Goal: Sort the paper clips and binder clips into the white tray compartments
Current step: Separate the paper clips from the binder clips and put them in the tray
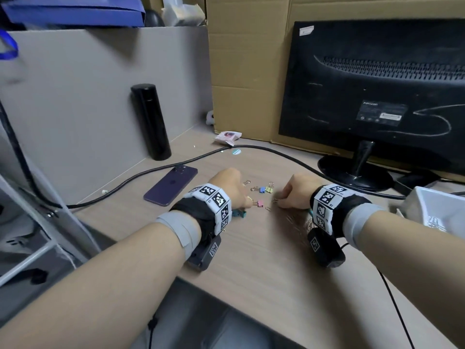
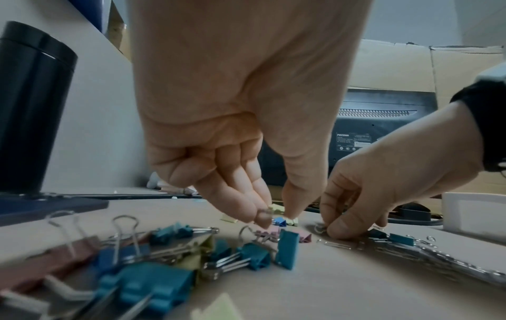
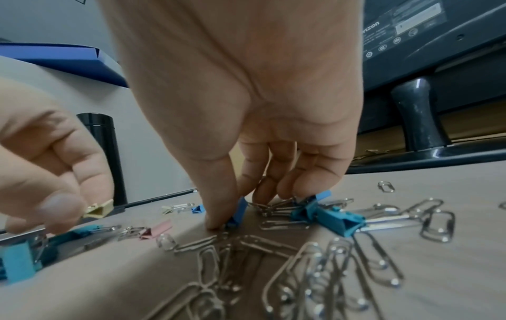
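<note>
My left hand points its fingers down and pinches a small yellow binder clip between thumb and fingertips. A pink binder clip lies just under it, and a heap of teal, blue and pink binder clips lies below the wrist. My right hand curls its fingers onto a bunch of silver paper clips. Its thumb presses the desk beside a small blue binder clip. More paper clips are spread under that wrist. The white tray stands at the far right.
A purple phone lies to the left, a black flask behind it. A black cable crosses the desk behind the clips. The monitor's stand is behind my right hand. Cardboard closes the back.
</note>
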Action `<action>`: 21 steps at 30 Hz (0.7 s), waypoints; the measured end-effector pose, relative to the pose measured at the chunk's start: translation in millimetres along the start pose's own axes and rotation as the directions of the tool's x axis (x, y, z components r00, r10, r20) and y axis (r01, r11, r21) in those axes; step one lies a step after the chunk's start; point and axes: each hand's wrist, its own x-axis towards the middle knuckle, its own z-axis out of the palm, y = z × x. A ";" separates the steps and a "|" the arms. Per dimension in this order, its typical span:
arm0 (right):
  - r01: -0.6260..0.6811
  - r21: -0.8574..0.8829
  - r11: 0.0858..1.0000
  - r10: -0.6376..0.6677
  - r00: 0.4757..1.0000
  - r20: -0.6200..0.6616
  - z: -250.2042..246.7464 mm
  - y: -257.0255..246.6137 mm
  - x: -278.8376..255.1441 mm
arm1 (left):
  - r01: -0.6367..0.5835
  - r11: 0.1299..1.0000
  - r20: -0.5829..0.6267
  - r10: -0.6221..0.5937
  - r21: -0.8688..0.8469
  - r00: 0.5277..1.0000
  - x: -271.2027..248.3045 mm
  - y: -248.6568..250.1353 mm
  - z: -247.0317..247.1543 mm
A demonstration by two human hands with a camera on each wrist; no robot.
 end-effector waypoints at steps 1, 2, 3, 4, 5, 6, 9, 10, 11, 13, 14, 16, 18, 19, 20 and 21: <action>-0.012 0.000 1.000 0.012 1.000 -0.006 -0.9 -0.2 -2.2 | 0.009 1.000 0.003 -0.009 0.008 1.000 -0.7 -4.7 -0.3; -0.020 0.001 1.000 0.020 1.000 -0.011 -2.4 0.6 -4.1 | 0.014 1.000 0.008 -0.014 0.015 1.000 -1.2 -7.9 -0.4; -0.021 0.005 1.000 0.021 1.000 -0.019 -3.5 1.5 -6.0 | 0.016 1.000 0.015 -0.016 0.027 1.000 -1.7 -10.1 -0.9; -0.025 0.017 1.000 0.026 0.999 -0.040 -4.6 2.0 -8.1 | 0.015 0.999 0.021 -0.016 0.036 1.000 -2.5 -11.6 -1.3; -0.030 0.048 0.998 0.033 0.997 -0.071 -5.5 1.6 -9.4 | 0.012 0.999 0.024 -0.013 0.043 1.000 -3.0 -12.9 -1.7; -0.030 0.082 0.996 0.038 0.995 -0.092 -6.1 1.1 -8.9 | 0.009 0.999 0.026 -0.011 0.047 1.000 -3.5 -13.6 -2.4; -0.003 0.114 0.993 0.015 0.994 -0.109 -6.9 -4.8 -4.2 | 0.008 0.999 0.030 -0.009 0.044 1.000 -3.7 -15.8 -2.9; -0.017 0.088 0.996 0.026 0.995 -0.096 -7.8 -8.6 -4.3 | 0.013 0.999 0.033 -0.014 0.038 0.999 -3.5 -16.8 -2.9; -0.033 0.057 0.998 0.038 0.995 -0.089 -8.2 -12.2 -4.9 | 0.019 0.999 0.037 -0.020 0.035 0.999 -3.4 -18.2 -3.4; -0.062 0.028 0.998 0.064 0.994 -0.084 -8.3 -19.9 -8.6 | 0.031 0.999 0.050 -0.032 0.033 0.998 -3.5 -20.6 -4.8; -0.048 0.075 0.996 0.053 0.996 -0.070 -7.4 -24.2 -9.8 | 0.035 0.999 0.055 -0.037 0.034 0.998 -3.8 -21.5 -5.8; -0.007 0.354 0.935 -0.003 1.000 0.027 -1.5 -32.7 -12.6 | 0.046 0.998 0.055 -0.048 0.041 0.997 -4.8 -23.0 -7.9; 0.027 0.557 0.830 -0.099 0.990 0.099 3.6 -41.4 -16.1 | 0.060 0.997 0.022 -0.061 0.042 0.998 -6.4 -24.4 -10.8; 0.052 0.569 0.820 -0.130 0.987 0.097 5.0 -44.0 -15.2 | 0.069 0.997 -0.001 -0.069 0.038 0.998 -6.7 -24.9 -12.0; 0.072 0.563 0.824 -0.141 0.987 0.080 6.2 -46.1 -13.1 | 0.076 0.997 -0.026 -0.076 0.027 0.997 -6.9 -25.2 -12.9; 0.080 0.528 0.845 -0.121 0.992 0.042 6.2 -46.9 -8.8 | 0.081 0.997 -0.048 -0.081 0.012 0.996 -6.7 -24.8 -13.9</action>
